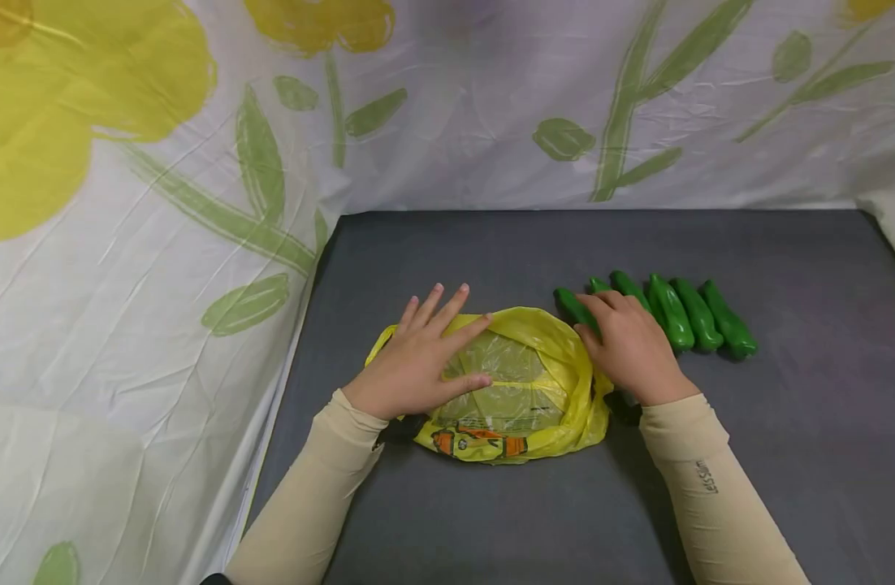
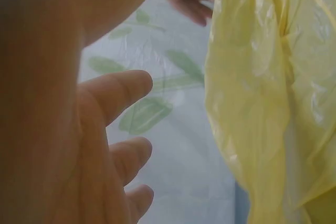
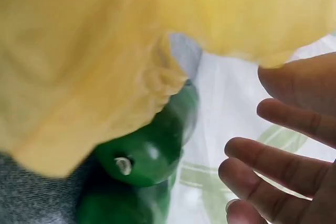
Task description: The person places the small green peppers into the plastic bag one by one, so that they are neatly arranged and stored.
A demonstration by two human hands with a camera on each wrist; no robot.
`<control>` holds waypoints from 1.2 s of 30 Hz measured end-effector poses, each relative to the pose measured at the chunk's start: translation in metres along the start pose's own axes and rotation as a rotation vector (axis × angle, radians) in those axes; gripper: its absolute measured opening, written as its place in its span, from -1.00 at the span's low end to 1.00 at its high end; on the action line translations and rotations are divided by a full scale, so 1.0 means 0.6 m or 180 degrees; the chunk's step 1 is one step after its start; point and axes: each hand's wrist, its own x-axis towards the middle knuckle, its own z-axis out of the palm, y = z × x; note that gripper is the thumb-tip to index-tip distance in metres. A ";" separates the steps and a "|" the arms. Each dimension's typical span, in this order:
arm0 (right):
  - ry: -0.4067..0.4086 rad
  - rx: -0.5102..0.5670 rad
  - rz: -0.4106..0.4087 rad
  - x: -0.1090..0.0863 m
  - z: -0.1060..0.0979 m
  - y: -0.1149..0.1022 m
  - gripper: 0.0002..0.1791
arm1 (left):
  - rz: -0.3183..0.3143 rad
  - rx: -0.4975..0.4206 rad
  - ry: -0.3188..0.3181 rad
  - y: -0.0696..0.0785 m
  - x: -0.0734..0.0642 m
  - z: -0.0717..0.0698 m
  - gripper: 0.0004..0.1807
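A yellow plastic bag [image 1: 590,398] lies with its mouth spread wide, and its crinkled inside shows in the head view. My left hand [image 1: 418,366] hovers over the bag's left side, fingers spread and holding nothing. Just right of the bag, my right hand [image 1: 630,349] reaches over a row of long green peppers [image 1: 670,313]. Its fingertips overlap the leftmost pepper [image 1: 570,305] in the head view. From the right wrist, its fingers look loosely extended beside the bag's edge, with a green pepper [image 3: 149,156] below that edge, partly covered by it.
The peppers lie side by side on a dark grey table [image 1: 447,252], several of them right of my right hand. A white cloth [image 1: 477,122] with yellow flowers and green leaves hangs behind the table and along its left side.
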 end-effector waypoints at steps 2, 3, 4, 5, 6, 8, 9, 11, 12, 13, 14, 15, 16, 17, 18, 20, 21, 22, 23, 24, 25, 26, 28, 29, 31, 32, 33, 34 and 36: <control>-0.0027 -0.0021 0.0027 0.000 0.003 0.003 -0.50 | -0.0028 0.0003 0.0015 -0.002 -0.001 -0.003 -0.14; -0.0035 -0.0037 0.0031 0.000 0.005 0.004 -0.50 | -0.0042 -0.0006 0.0026 -0.003 -0.002 -0.004 -0.14; -0.0040 -0.0046 0.0030 0.000 0.007 0.005 -0.50 | -0.0062 -0.0016 0.0025 -0.004 -0.003 -0.006 -0.14; -0.0044 -0.0055 0.0033 0.000 0.009 0.006 -0.50 | -0.0078 -0.0025 0.0015 -0.004 -0.004 -0.007 -0.14; -0.0049 -0.0066 0.0035 0.001 0.010 0.006 -0.50 | -0.0094 -0.0038 0.0000 -0.005 -0.005 -0.008 -0.14; -0.0049 -0.0089 0.0037 0.003 0.014 0.007 -0.52 | -0.0121 -0.0062 -0.0031 -0.006 -0.007 -0.009 -0.14; -0.0041 -0.0102 0.0040 0.004 0.016 0.007 -0.52 | -0.0137 -0.0071 -0.0047 -0.007 -0.008 -0.009 -0.14; -0.0009 -0.0139 0.0045 0.006 0.021 0.007 -0.54 | -0.0181 -0.0096 -0.0089 -0.009 -0.010 -0.009 -0.14; 0.0006 -0.0166 0.0050 0.006 0.023 0.007 -0.54 | -0.0197 -0.0112 -0.0103 -0.010 -0.010 -0.009 -0.14; 0.0032 -0.0194 0.0059 0.007 0.025 0.008 -0.54 | -0.0214 -0.0129 -0.0123 -0.011 -0.011 -0.009 -0.14; 0.0056 -0.0224 0.0072 0.007 0.027 0.008 -0.54 | -0.0231 -0.0150 -0.0140 -0.012 -0.012 -0.009 -0.13; 0.0067 -0.0246 0.0094 0.006 0.028 0.009 -0.54 | -0.0254 -0.0160 -0.0166 -0.013 -0.013 -0.010 -0.13; 0.0078 -0.0263 0.0117 0.006 0.030 0.010 -0.53 | -0.0265 -0.0175 -0.0179 -0.014 -0.013 -0.010 -0.13; 0.0079 -0.0279 0.0146 0.006 0.031 0.010 -0.53 | -0.0270 -0.0180 -0.0190 -0.015 -0.013 -0.011 -0.13; 0.0079 -0.0291 0.0172 0.006 0.032 0.011 -0.53 | -0.0266 -0.0186 -0.0192 -0.016 -0.012 -0.011 -0.13; 0.0072 -0.0299 0.0215 0.006 0.034 0.013 -0.52 | -0.0275 -0.0181 -0.0213 -0.018 -0.011 -0.011 -0.15; 0.0071 -0.0301 0.0231 0.006 0.035 0.014 -0.51 | -0.0283 -0.0187 -0.0226 -0.020 -0.011 -0.012 -0.17; 0.0062 -0.0302 0.0247 0.006 0.035 0.014 -0.51 | -0.0287 -0.0197 -0.0235 -0.021 -0.010 -0.012 -0.20; 0.0057 -0.0310 0.0259 0.006 0.035 0.014 -0.50 | -0.0297 -0.0199 -0.0259 -0.022 -0.010 -0.013 -0.24; 0.0053 -0.0313 0.0267 0.007 0.035 0.015 -0.50 | -0.0305 -0.0212 -0.0280 -0.024 -0.009 -0.014 -0.29; 0.0048 -0.0316 0.0271 0.007 0.036 0.015 -0.50 | -0.0312 -0.0230 -0.0304 -0.025 -0.010 -0.015 -0.34; 0.0050 -0.0322 0.0274 0.008 0.036 0.015 -0.49 | -0.0326 -0.0254 -0.0332 -0.027 -0.010 -0.016 -0.40; 0.0053 -0.0333 0.0275 0.009 0.036 0.015 -0.49 | -0.0347 -0.0306 -0.0366 -0.030 -0.012 -0.018 -0.53; 0.0057 -0.0339 0.0275 0.009 0.036 0.015 -0.49 | -0.0356 -0.0311 -0.0385 -0.031 -0.013 -0.019 -0.58; 0.0045 -0.0339 0.0268 0.010 0.036 0.014 -0.49 | -0.0396 -0.0314 -0.0425 -0.033 -0.014 -0.021 -0.65; 0.0040 -0.0334 0.0269 0.010 0.036 0.014 -0.50 | -0.0435 -0.0317 -0.0454 -0.035 -0.015 -0.022 -0.67; 0.0031 -0.0321 0.0278 0.010 0.035 0.013 -0.51 | -0.0468 -0.0311 -0.0476 -0.036 -0.015 -0.023 -0.67; 0.0024 -0.0307 0.0286 0.010 0.034 0.013 -0.51 | -0.0506 -0.0303 -0.0505 -0.037 -0.015 -0.023 -0.67; 0.0017 -0.0265 0.0327 0.009 0.031 0.012 -0.51 | -0.0525 -0.0293 -0.0553 -0.039 -0.014 -0.024 -0.64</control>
